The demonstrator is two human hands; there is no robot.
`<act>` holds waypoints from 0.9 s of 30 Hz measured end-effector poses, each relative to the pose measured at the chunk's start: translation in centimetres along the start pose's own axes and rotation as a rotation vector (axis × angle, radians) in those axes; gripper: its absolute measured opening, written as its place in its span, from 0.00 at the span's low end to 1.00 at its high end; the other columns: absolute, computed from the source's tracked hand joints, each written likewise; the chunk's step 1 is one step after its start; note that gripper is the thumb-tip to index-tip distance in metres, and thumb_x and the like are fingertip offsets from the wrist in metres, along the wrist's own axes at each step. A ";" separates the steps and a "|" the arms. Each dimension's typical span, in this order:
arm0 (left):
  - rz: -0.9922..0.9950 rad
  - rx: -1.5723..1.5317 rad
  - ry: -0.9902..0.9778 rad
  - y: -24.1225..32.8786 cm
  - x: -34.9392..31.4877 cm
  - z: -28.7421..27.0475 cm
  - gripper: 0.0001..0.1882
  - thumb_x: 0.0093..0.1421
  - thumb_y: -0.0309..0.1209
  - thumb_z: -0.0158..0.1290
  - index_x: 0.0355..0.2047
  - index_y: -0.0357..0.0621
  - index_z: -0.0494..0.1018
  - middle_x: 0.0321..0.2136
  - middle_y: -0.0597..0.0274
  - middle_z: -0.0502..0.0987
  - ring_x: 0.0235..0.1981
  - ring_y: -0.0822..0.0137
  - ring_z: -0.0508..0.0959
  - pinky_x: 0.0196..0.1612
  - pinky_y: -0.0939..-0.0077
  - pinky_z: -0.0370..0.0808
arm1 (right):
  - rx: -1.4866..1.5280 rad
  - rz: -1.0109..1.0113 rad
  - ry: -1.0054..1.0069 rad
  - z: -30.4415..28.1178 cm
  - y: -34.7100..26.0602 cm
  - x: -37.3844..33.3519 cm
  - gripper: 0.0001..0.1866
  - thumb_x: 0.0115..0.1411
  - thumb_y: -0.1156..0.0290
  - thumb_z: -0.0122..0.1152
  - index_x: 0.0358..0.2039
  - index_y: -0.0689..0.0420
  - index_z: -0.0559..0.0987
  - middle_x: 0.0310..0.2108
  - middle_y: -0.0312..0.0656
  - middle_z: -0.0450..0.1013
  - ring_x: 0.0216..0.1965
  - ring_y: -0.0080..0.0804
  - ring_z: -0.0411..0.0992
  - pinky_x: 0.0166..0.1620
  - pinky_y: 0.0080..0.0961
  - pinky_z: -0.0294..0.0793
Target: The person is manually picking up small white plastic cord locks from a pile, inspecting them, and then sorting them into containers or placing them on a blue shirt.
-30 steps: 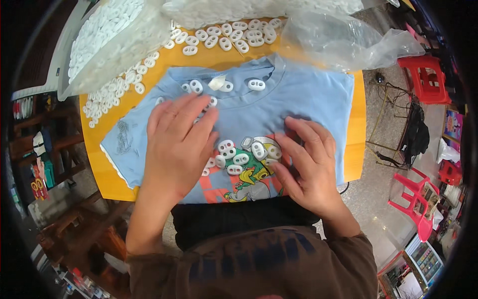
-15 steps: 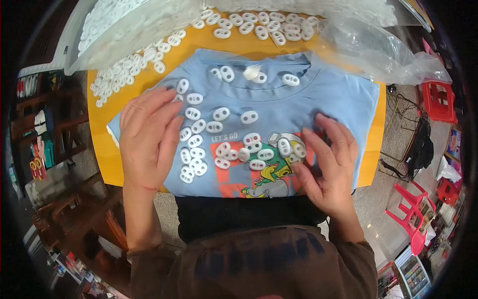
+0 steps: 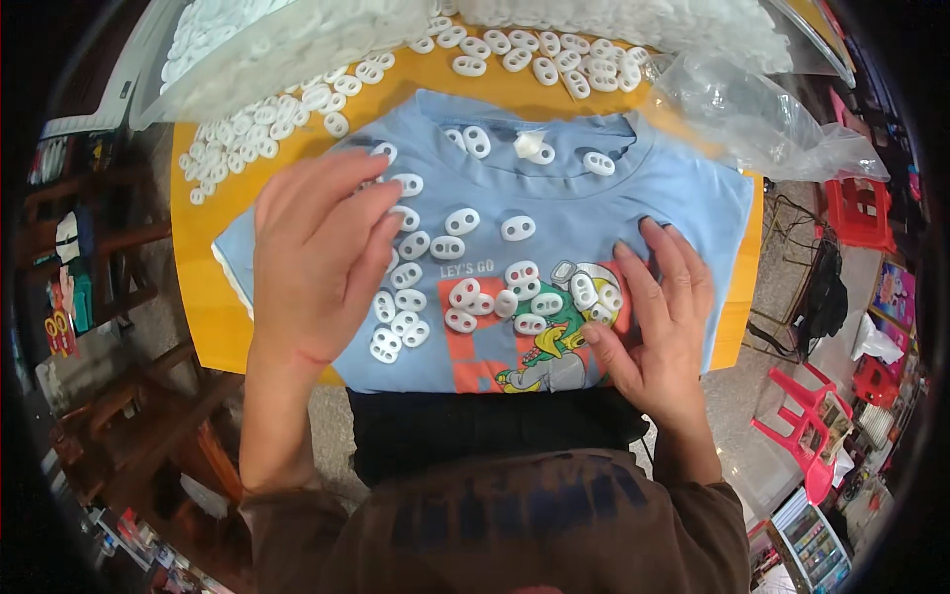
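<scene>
A light blue T-shirt (image 3: 564,213) with a cartoon print lies in front of me, scattered with white oval two-hole plastic pieces (image 3: 518,228). My left hand (image 3: 322,243) reaches over its left side, fingers bent and slightly parted, fingertips beside the upper pieces of a loose column. Part of that column is hidden under the hand; its underside is hidden too, and I cannot tell whether it holds a piece. My right hand (image 3: 663,312) is open to the right of the print, thumb and fingers apart. Its thumb is close to a small cluster of pieces (image 3: 598,297).
The shirt lies on a yellow tabletop (image 3: 223,332). Beyond it are heaps of similar white pieces (image 3: 242,139), a large translucent bag (image 3: 297,54) full of them and a crumpled clear bag (image 3: 732,104). Red stools (image 3: 861,213) stand on the floor at right.
My left hand has moved slightly up and right, covering more of the left column of pieces. My right fingers have shifted slightly upward. The view has turned a little.
</scene>
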State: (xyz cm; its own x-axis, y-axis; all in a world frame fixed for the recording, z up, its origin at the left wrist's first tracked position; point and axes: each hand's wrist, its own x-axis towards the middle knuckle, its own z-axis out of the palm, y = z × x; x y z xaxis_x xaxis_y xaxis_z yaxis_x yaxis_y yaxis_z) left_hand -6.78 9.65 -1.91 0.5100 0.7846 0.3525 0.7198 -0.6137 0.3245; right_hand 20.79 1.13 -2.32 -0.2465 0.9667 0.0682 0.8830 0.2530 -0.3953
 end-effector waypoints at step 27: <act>0.037 -0.086 -0.094 1.2 6.3 1.9 0.06 0.44 0.21 0.54 0.25 0.42 0.71 0.23 0.60 0.71 0.24 0.58 0.73 0.27 0.70 0.68 | 0.072 -0.011 0.006 -0.2 0.9 -0.1 0.32 0.41 0.62 0.66 0.48 0.56 0.70 0.55 0.49 0.60 0.55 0.48 0.57 0.54 0.43 0.53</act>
State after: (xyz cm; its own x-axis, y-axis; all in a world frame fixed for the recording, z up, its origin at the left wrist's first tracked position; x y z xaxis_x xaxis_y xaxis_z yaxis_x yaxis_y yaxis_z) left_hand -1.78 14.03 -0.98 0.5802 0.7639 0.2825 0.6591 -0.6442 0.3880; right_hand 21.74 1.26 -2.47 -0.2531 0.9643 0.0778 0.8492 0.2600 -0.4595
